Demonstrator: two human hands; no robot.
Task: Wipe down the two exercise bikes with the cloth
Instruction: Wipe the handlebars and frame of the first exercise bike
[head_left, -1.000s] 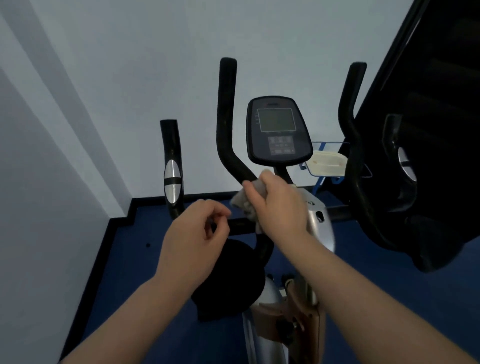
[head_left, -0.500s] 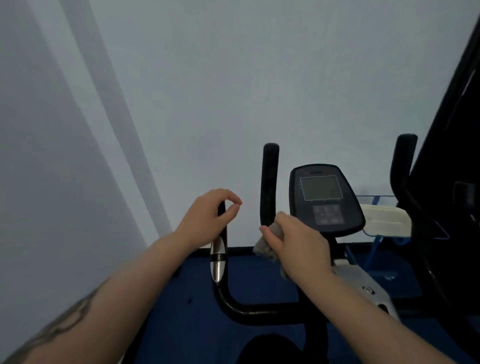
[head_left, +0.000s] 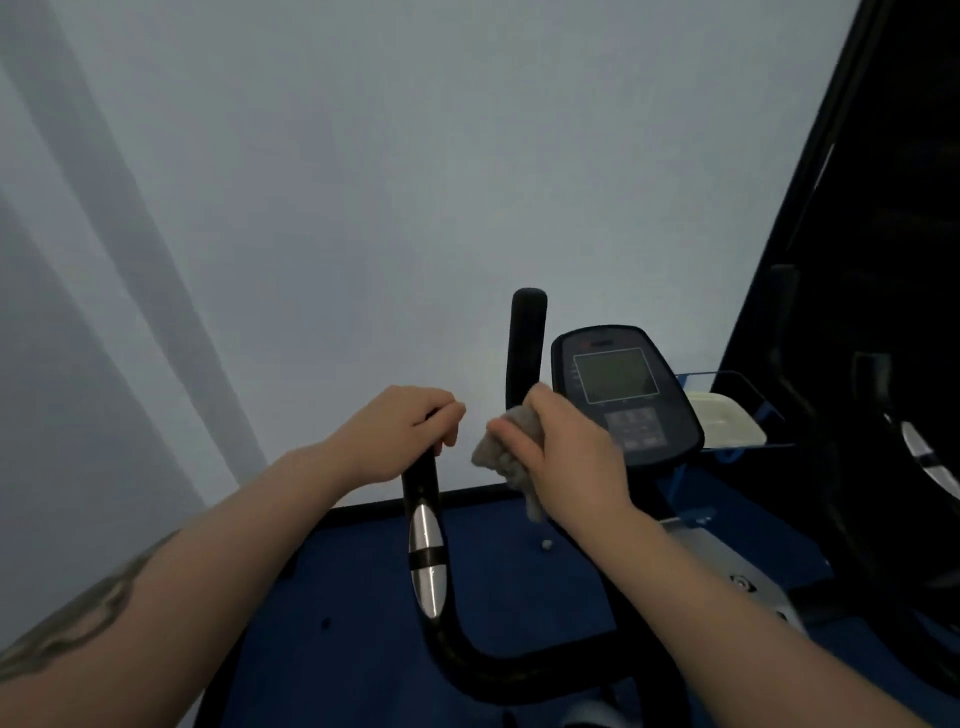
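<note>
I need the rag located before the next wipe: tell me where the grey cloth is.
In the head view, the crumpled grey cloth sits right of centre, gripped by the right hand beside the black upright handlebar, just left of the black console.

Cloth (head_left: 506, 457): grey, nubby, rough-piled fabric, matt, crumpled
Handlebar (head_left: 423, 488): black, smooth, faintly glossy tube, with a polished, mirror-bright metal insert (head_left: 426, 561) crossed by a black band
Upright grip (head_left: 525, 343): black, matt, foam-like
Console (head_left: 626, 395): dark, smooth plastic housing, dull grey screen
Bike body panel (head_left: 727, 566): silver, satin-finished
Floor (head_left: 353, 597): blue, matt
Wall (head_left: 415, 182): pale, smooth, matt
</note>
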